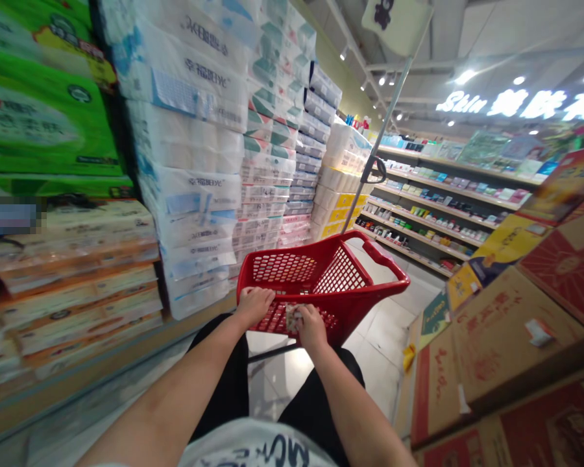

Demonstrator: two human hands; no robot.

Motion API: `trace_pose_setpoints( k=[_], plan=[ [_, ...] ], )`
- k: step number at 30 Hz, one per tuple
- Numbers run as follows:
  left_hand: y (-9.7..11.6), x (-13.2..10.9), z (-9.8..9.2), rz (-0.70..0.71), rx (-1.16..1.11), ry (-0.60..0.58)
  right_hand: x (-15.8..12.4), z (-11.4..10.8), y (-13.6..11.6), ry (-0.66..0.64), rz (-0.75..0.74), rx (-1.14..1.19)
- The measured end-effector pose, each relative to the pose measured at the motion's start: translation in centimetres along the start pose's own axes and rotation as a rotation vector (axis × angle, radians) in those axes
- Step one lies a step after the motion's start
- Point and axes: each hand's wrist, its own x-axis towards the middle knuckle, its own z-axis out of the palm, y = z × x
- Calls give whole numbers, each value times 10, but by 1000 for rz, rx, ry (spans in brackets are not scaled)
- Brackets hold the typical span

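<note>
A red plastic shopping cart (365, 295) stands right in front of me, turned sideways with its handle towards the right. My left hand (257, 305) is closed over the near rim at the cart's left end. Pinched in my right hand (312, 327) is a small, pale item with a mottled pattern (292, 319), whose kind I cannot make out. It is against the near side wall of the cart, below the rim. The part of the basket floor that shows holds nothing I can make out.
Tall stacks of wrapped tissue rolls (199, 149) line the left, beside green packs (43, 117) and orange-white packs (87, 285). A pole (387, 123) with a sign rises behind the cart. Cardboard boxes (506, 344) crowd the right; shelves (433, 194) stand beyond the tiled floor.
</note>
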Motion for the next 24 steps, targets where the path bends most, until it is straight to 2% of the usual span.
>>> trace_pose_setpoints(
  k=[4, 10, 16, 22, 24],
  plan=[
    [0, 1, 1, -22, -34, 2, 9, -1, -6, 84, -52, 17],
    [-3, 1, 5, 3, 19, 9, -2, 3, -1, -44, 15, -5],
    [-2, 0, 4, 22, 25, 17, 7, -4, -10, 48, -33, -38],
    [-2, -1, 2, 17, 14, 10, -3, 8, -1, -46, -8, -25],
    [-2, -1, 3, 12, 11, 12, -5, 10, 2, -30, -4, -8]
  ],
)
